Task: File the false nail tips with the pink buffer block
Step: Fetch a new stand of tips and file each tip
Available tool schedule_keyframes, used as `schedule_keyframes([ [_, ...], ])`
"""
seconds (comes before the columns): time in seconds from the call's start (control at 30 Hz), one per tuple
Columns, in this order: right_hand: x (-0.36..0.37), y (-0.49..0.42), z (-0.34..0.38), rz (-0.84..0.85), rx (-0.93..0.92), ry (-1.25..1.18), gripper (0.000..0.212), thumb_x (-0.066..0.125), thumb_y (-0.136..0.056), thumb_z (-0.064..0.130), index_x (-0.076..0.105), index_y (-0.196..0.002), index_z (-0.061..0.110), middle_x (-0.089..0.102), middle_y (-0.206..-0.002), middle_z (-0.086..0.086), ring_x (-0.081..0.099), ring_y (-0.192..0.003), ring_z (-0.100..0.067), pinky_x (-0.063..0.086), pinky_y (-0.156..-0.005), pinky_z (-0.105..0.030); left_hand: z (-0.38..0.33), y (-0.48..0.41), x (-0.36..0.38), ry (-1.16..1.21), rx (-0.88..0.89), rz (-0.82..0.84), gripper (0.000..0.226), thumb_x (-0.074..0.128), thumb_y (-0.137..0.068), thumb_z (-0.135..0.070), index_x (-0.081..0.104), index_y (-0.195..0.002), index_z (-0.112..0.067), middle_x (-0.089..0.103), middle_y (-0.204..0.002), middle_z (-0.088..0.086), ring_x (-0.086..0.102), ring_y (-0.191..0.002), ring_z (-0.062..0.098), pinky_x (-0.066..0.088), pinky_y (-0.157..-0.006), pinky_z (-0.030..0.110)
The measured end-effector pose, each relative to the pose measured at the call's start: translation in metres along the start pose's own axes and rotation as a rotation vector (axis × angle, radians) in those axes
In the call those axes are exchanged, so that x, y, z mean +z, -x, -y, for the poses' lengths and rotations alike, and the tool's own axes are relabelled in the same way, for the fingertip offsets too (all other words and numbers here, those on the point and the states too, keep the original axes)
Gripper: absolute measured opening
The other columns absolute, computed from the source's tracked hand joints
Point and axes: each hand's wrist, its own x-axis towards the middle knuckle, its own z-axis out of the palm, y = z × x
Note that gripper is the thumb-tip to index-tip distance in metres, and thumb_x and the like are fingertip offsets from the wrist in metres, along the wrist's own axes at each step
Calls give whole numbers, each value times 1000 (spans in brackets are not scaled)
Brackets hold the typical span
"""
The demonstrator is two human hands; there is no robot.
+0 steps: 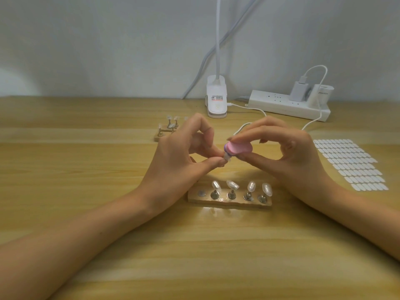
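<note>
While you pinch the nail tip (226,157) between thumb and forefinger of your left hand (181,152), the pink buffer block (239,148) — gripped between the thumb and fingers of your right hand (287,152) — bears on it, above the table (75,169). Press too hard and the tiny tip may twist or slip from your pinch; a sagging wrist could knock the four other tips (232,185) on the wooden holder (229,202) just below.

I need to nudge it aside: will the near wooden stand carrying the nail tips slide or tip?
The wooden stand is low and long, so it probably slides rather than tips. Its four nail tips perch on thin metal pegs; a knock there could topple one. The bare disc hints pegs lift off.
</note>
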Motion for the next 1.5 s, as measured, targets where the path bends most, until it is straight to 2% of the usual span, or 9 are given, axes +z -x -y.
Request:
schedule_keyframes([
  [0.1, 1, -1, 2, 11, -2, -43, 17, 77, -84, 23, 76, -100, 17, 75, -96, 4, 67, -93, -20, 49, -75, -34, 0, 0, 0, 11, -6, 0, 40, 81, -82, -6, 44, -87, -20, 77, -81, -10, 75, -80, 4, 45, -54, 16],
  [0.27, 2, -1, 5, 15, -50, -3, 18, 76, -83, 19, 75, -100, 13, 73, -94, -4, 65, -88, -12, 43, -80, -12, 1, 0, -1, 6, -4, -6, 40, 81, -82, -4, 44, -87, -20, 77, -80, -8, 75, -79, 6, 46, -53, 18],
  [0.4, 4, 1, 6, 45, -125, 45, 18, 77, -84, 17, 76, -101, 11, 71, -94, -5, 67, -89, -17, 51, -82, -24, 1, 0, 1, -13, 7, -11, 39, 82, -81, -7, 45, -87, -18, 76, -79, -8, 74, -79, 4, 44, -53, 14],
  [0.7, 2, -1, 5, -4, -50, -11, 19, 76, -83, 17, 76, -101, 13, 71, -94, -4, 67, -87, -16, 51, -81, -21, 1, 0, 1, 2, 3, -7, 39, 82, -81, -8, 44, -87, -17, 77, -79, -8, 74, -76, 4, 41, -58, 6],
  [0.8, 3, 0, 6, 41, -106, 8, 18, 76, -84, 18, 75, -101, 13, 72, -94, -4, 67, -88, -18, 53, -82, -25, 0, 0, 0, -7, 6, -4, 38, 82, -82, -14, 45, -88, -17, 77, -79, -7, 74, -77, 4, 40, -55, 9],
  [1.13, 2, -1, 4, 10, -75, 13, 17, 77, -83, 13, 76, -100, 10, 72, -94, -4, 68, -88, -19, 54, -81, -37, -1, 1, 0, -6, 3, -1, 38, 82, -81, -12, 45, -88, -15, 77, -79, -9, 74, -77, 3, 42, -55, 11],
  [1.23, 3, 0, 3, 55, -124, 14, 19, 77, -84, 15, 76, -102, 10, 71, -95, -6, 68, -90, -21, 54, -82, -35, -3, 1, 1, -10, 18, 6, 39, 82, -82, -23, 45, -88, -15, 77, -78, -9, 74, -77, 2, 41, -54, 9],
  [1.33, 2, -1, 2, 10, -67, -41, 18, 77, -83, 15, 76, -101, 12, 72, -95, -3, 67, -91, -20, 54, -83, -34, -1, 1, 1, -18, 10, -2, 38, 83, -81, -11, 45, -89, -14, 77, -79, -8, 74, -76, 4, 43, -55, 11],
  [1.5, 3, -1, 1, 25, -65, -36, 17, 78, -83, 14, 77, -99, 13, 74, -95, -1, 67, -90, -19, 54, -83, -32, -1, 1, 1, -16, -1, 0, 38, 82, -81, -10, 45, -88, -16, 77, -79, -7, 74, -76, 5, 43, -57, 10],
])
